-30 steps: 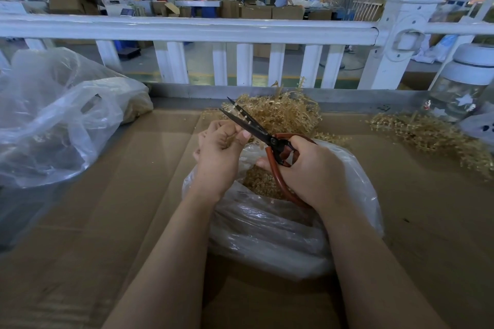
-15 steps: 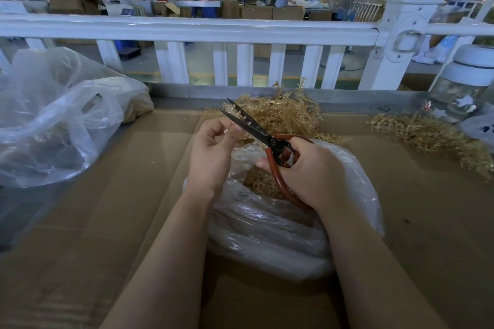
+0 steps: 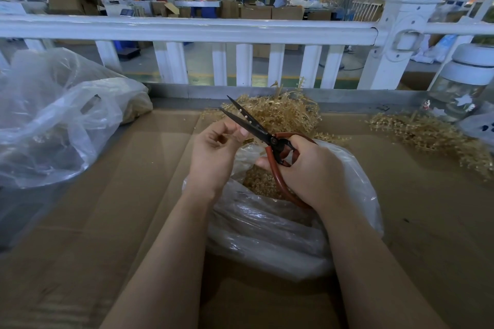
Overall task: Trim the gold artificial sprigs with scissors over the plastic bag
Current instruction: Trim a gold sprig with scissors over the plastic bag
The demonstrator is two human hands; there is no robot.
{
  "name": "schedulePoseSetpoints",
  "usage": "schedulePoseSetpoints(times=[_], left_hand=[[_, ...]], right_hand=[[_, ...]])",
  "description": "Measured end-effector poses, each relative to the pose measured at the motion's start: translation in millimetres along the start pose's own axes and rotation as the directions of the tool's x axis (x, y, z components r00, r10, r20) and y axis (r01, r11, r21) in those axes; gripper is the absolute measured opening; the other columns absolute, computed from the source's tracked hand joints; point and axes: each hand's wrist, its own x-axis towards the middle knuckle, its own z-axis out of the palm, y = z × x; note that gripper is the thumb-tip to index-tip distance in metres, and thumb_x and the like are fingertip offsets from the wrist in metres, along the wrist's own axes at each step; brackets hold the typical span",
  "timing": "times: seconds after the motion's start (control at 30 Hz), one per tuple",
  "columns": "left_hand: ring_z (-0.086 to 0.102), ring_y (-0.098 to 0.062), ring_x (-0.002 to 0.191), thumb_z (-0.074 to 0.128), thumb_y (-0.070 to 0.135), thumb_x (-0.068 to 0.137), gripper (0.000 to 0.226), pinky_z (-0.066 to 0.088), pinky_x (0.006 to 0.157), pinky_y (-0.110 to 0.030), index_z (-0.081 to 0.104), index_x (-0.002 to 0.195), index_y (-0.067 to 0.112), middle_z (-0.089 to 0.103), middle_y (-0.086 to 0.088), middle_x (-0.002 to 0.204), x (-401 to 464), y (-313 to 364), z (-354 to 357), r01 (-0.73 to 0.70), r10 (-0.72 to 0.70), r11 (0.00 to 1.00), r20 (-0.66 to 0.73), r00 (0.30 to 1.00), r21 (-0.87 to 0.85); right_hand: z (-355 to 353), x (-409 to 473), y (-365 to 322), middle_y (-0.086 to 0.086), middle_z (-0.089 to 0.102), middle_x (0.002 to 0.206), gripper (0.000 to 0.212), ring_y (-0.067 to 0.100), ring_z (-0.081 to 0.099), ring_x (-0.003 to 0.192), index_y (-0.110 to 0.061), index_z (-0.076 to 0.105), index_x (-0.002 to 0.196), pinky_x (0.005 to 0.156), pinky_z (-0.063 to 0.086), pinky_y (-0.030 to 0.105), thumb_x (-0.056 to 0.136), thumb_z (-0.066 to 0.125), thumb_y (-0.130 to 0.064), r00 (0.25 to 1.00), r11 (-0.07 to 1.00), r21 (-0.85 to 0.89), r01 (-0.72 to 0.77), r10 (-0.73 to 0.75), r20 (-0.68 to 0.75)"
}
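My right hand (image 3: 312, 171) grips the red handles of black-bladed scissors (image 3: 251, 124). The blades are slightly apart and point up and left. My left hand (image 3: 213, 149) is beside the blades with fingers curled, thumb and forefinger pinching a thin gold sprig piece (image 3: 242, 113); only its pale beads show, against the blades. Both hands hover over the open clear plastic bag (image 3: 267, 227), which holds gold trimmings (image 3: 258, 181). A heap of gold sprigs (image 3: 286, 112) lies just behind the bag.
Cardboard (image 3: 107, 222) covers the table. A large crumpled plastic bag (image 3: 53, 120) sits at the left. More gold sprigs (image 3: 427, 133) and a glass jar (image 3: 459, 88) are at the right. A white fence rail (image 3: 187, 31) runs along the far edge.
My left hand has drifted slightly left and its fingers have loosened beside the blades. The right hand and scissors have barely moved.
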Motion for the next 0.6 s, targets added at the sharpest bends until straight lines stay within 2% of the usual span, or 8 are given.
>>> schedulePoseSetpoints(times=[0.07,0.17,0.27,0.33,0.43,0.53,0.6], left_hand=[[0.059,-0.011,0.081,0.066,0.009,0.092,0.011,0.049,0.079,-0.024,0.067,0.086,0.000,0.067,-0.004,0.085,-0.3,1.3,1.4,0.006,-0.006,1.000,0.002,1.000,0.002],[0.060,-0.013,0.081,0.067,0.008,0.091,0.009,0.050,0.078,-0.024,0.068,0.082,0.008,0.067,-0.003,0.083,-0.1,2.5,2.0,0.022,-0.023,1.000,-0.014,1.000,-0.006],[0.060,-0.020,0.085,0.068,0.009,0.091,0.009,0.052,0.083,-0.030,0.067,0.084,0.002,0.067,-0.012,0.088,0.7,1.6,1.6,0.049,-0.050,0.998,-0.023,0.998,-0.025],[0.062,-0.018,0.084,0.065,0.007,0.092,0.008,0.052,0.082,-0.028,0.068,0.088,0.002,0.068,-0.010,0.087,1.0,1.3,2.3,0.050,-0.051,0.998,-0.031,0.998,-0.033],[0.065,-0.018,0.083,0.063,0.003,0.093,0.011,0.053,0.081,-0.026,0.070,0.090,0.011,0.070,-0.003,0.085,1.0,1.5,2.7,0.027,-0.029,0.999,-0.049,0.998,-0.042],[0.060,-0.024,0.083,0.064,0.004,0.092,0.003,0.052,0.079,-0.026,0.068,0.092,0.005,0.065,-0.017,0.088,1.2,0.3,0.9,-0.001,-0.002,0.999,-0.049,0.999,-0.053],[0.054,-0.026,0.083,0.066,0.005,0.092,0.003,0.050,0.079,-0.025,0.066,0.089,0.005,0.058,-0.020,0.088,1.4,0.0,-0.1,-0.003,0.000,0.998,-0.050,0.999,-0.062]], right_hand=[[0.5,0.5,0.5,-0.026,0.058,0.073,0.063,-0.005,0.055,0.069,-0.036,0.064,0.095,0.057,0.042,0.015,0.069,0.050,-0.092,1.000,1.000,-0.004,-0.005,0.005,-0.005],[0.4,0.4,-0.5,-0.028,0.056,0.071,0.055,-0.010,0.052,0.067,-0.040,0.059,0.089,0.055,0.039,0.013,0.070,0.052,-0.091,1.000,1.000,0.002,-0.003,0.003,-0.011],[0.2,-0.6,-1.9,-0.032,0.054,0.069,0.047,-0.014,0.050,0.066,-0.047,0.057,0.090,0.053,0.035,0.011,0.071,0.055,-0.089,1.000,1.000,0.019,0.010,-0.009,-0.024],[0.3,-1.1,-2.3,-0.033,0.053,0.067,0.045,-0.015,0.051,0.066,-0.048,0.058,0.090,0.052,0.033,0.011,0.071,0.055,-0.089,0.999,0.999,0.031,0.016,-0.016,-0.031],[0.4,-1.5,-2.8,-0.034,0.053,0.065,0.041,-0.015,0.052,0.065,-0.052,0.053,0.086,0.052,0.032,0.010,0.070,0.054,-0.090,0.999,0.999,0.042,0.018,-0.017,-0.035],[0.7,-1.5,-3.3,-0.034,0.054,0.065,0.042,-0.016,0.052,0.066,-0.054,0.054,0.087,0.052,0.033,0.010,0.069,0.053,-0.091,0.999,0.999,0.049,0.016,-0.014,-0.032],[0.9,-1.2,-3.0,-0.033,0.055,0.065,0.043,-0.014,0.053,0.065,-0.053,0.055,0.087,0.052,0.034,0.011,0.069,0.052,-0.092,1.000,0.999,0.048,0.013,-0.012,-0.027]])
